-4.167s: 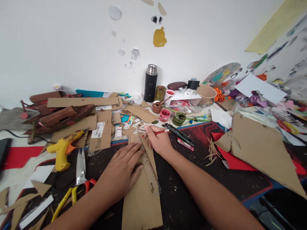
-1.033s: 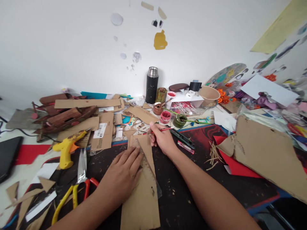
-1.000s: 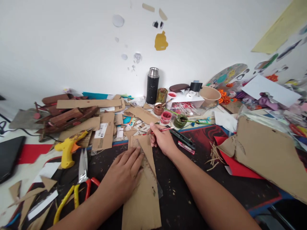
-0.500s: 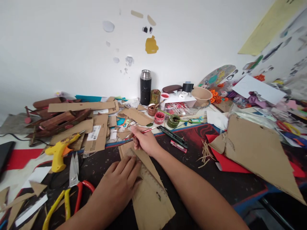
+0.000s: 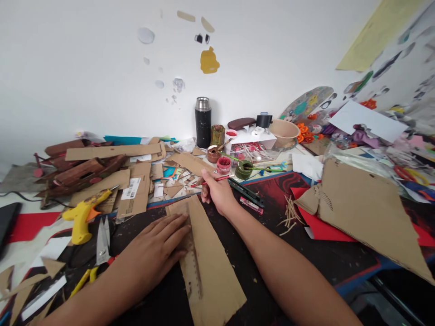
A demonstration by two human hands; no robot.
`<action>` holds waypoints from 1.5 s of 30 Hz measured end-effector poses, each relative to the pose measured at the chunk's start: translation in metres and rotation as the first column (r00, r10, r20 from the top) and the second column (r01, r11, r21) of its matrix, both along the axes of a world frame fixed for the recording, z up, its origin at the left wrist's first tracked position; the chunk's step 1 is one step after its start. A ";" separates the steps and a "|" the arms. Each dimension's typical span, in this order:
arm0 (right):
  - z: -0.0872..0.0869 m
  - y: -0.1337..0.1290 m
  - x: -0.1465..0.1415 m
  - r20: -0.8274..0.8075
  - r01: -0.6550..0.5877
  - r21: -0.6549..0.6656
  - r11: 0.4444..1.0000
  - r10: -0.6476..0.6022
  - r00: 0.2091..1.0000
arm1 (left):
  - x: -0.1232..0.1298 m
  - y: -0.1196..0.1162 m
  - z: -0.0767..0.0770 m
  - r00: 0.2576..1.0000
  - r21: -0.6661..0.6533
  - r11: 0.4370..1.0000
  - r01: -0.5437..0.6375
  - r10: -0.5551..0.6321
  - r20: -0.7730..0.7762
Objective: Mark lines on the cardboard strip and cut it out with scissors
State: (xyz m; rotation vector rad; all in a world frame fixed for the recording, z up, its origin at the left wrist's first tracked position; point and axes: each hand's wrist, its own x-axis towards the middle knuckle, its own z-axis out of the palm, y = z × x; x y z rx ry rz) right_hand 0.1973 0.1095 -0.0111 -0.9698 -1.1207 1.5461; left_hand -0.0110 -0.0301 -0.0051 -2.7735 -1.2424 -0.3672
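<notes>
My left hand (image 5: 163, 237) lies flat, fingers extended, on the upper left part of a clear ruler (image 5: 194, 267). Under the ruler is a long piece of cardboard (image 5: 217, 253) on the dark mat. My right hand (image 5: 217, 192) is closed around a thin red pencil (image 5: 222, 178), just beyond the cardboard's upper right edge and apart from it. Beside that hand lie a dark green cutter (image 5: 246, 192) and a small pink packet (image 5: 251, 205).
Scissors (image 5: 102, 240) and a yellow glue gun (image 5: 83, 217) lie at the left. Paint jars (image 5: 244, 170) and a black flask (image 5: 203, 124) stand beyond the hands. A large cardboard sheet (image 5: 363, 208) rests at the right, near loose strings (image 5: 290, 215).
The ruler has shifted left and turned on the cardboard, with my left hand moving left too. My right hand has moved right, off the cardboard, still holding the pencil.
</notes>
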 end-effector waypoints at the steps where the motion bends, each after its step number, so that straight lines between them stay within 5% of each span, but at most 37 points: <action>1: 0.000 0.000 0.000 0.003 -0.001 0.000 1.000 0.001 1.000 | -0.001 0.004 0.000 1.000 -0.022 1.000 -0.002 0.002 0.013; 8: 0.001 -0.002 0.000 0.014 -0.005 0.002 1.000 0.005 1.000 | 0.002 0.025 -0.002 0.993 -0.136 0.990 0.027 -0.011 0.121; 45: 0.011 -0.012 0.004 0.125 -0.054 0.025 0.998 0.050 0.991 | 0.003 0.026 -0.010 0.976 -0.038 0.997 0.074 -0.064 0.206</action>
